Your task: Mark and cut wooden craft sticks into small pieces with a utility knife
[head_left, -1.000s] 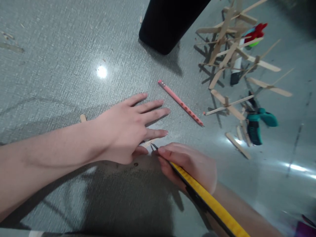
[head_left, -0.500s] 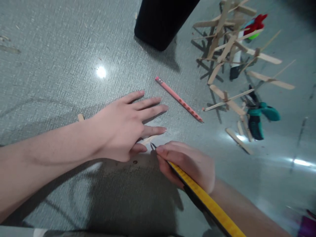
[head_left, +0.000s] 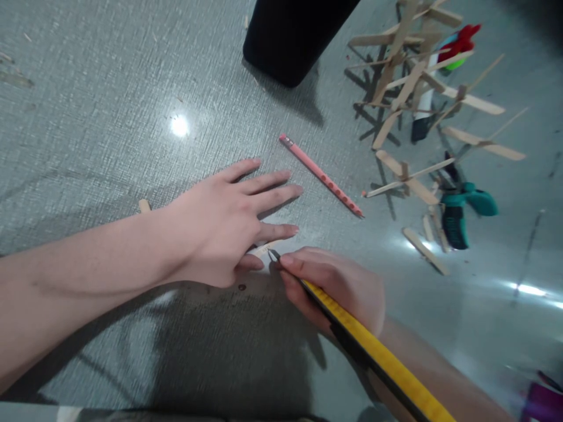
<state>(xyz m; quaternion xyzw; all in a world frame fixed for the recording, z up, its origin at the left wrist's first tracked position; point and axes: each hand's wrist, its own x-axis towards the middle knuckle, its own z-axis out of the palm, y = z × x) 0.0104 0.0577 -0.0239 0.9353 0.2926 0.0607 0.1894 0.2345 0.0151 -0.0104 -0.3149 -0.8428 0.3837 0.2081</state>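
My left hand (head_left: 233, 220) lies flat on the grey table, fingers spread and pointing right. Between its thumb and index finger shows the end of a thin wooden craft stick (head_left: 269, 246); the rest of that stick is hidden under the palm. My right hand (head_left: 332, 287) is closed around a yellow-and-black craft knife (head_left: 365, 331) like a pen. The dark pointed tip meets the stick close to my left thumb. Just above my left wrist, another wooden stick end (head_left: 144, 206) pokes out.
A pink pencil (head_left: 321, 174) lies beyond my fingers. A black container (head_left: 290, 47) stands at the top. Rightward are a wooden stick structure (head_left: 404, 88), teal-handled pliers (head_left: 455, 217), a loose craft stick (head_left: 426, 251) and a red object (head_left: 464, 41). Something purple (head_left: 543, 401) sits at the lower right.
The view has shifted slightly. Both hands stay in nearly the same place, and the knife tip remains at the stick with its handle tilted a little differently.
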